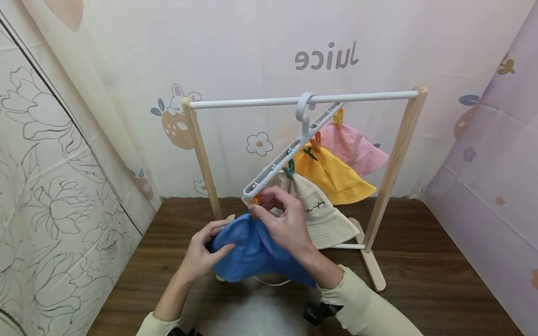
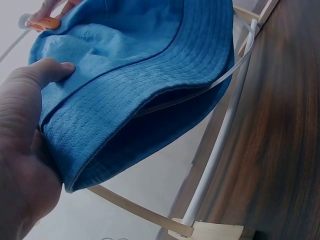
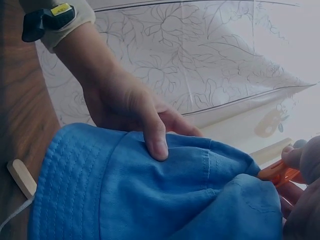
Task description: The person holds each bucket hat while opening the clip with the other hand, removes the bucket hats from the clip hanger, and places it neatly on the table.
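We've got the blue hat (image 1: 252, 252), floppy and light, under the hanger (image 1: 290, 149): left hand (image 1: 201, 256) grips its brim, right hand (image 1: 286, 224) pinches the orange clip (image 1: 255, 200) at the crown. Grab it by the fabric edge.

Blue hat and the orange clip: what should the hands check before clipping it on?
1. Left hand holds the blue hat by its side: ok.
2. Right hand pinches the orange clip at the low end of the white hanger: ok.
3. Hat's top edge sits between the clip's jaws: cannot tell, the fingers hide it.
4. Hanger hook sits over the white rail: ok.
5. Hanger hangs level: not ok, it tilts down towards the hands.
6. Cream hat beside it is out of the way: not ok, it is right behind the right hand.
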Tool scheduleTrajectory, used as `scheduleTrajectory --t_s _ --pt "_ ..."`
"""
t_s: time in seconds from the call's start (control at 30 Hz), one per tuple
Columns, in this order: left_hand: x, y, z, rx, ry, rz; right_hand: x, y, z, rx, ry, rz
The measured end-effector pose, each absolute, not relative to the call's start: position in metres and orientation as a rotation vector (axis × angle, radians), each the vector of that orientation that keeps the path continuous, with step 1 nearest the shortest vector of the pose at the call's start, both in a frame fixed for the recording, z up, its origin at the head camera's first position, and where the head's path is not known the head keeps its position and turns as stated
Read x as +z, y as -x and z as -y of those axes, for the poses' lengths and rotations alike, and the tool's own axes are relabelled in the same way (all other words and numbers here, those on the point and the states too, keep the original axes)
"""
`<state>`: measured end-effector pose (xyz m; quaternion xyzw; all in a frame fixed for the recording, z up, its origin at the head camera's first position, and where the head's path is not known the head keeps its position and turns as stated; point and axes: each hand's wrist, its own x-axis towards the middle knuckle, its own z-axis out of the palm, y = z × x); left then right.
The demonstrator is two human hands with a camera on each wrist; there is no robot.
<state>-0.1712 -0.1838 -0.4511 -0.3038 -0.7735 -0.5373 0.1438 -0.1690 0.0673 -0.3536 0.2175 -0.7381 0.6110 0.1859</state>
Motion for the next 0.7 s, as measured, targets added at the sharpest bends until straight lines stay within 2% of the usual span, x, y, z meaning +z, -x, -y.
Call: scheduleTrajectory --t_s 0.7 --pt "-0.4586 0.1672 0.188 -1.547 0.855 2.196 -0.357 0.1709 -0.0655 1.715 -0.612 2.102"
